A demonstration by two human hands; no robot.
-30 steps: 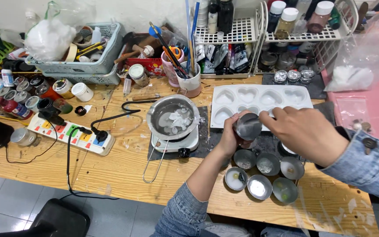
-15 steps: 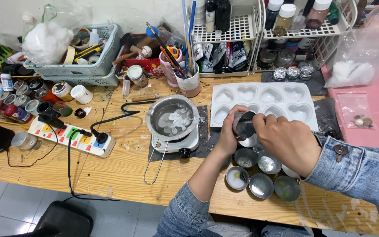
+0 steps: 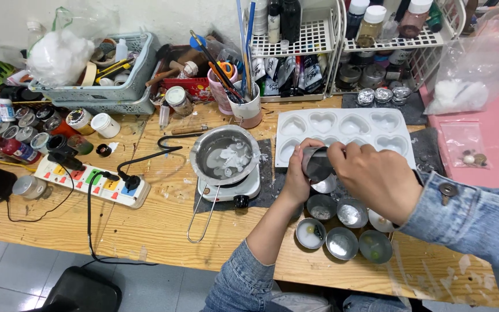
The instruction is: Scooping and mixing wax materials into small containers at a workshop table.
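between both hands, over the counter (image 3: 145, 231), sits a small metal tin (image 3: 317, 164), dark and tilted: left hand (image 3: 297, 176) cups it, right hand (image 3: 376, 179) pinches its rim. a slip could drop it onto the open tins (image 3: 342, 242) just below, knocking them around.

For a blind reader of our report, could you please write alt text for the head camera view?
Both hands, left hand and right hand, hold a small metal tin tilted over a wooden table, above a cluster of similar tins. Behind lies a white heart-shaped mould; left, a metal pot sits on a small hotplate.
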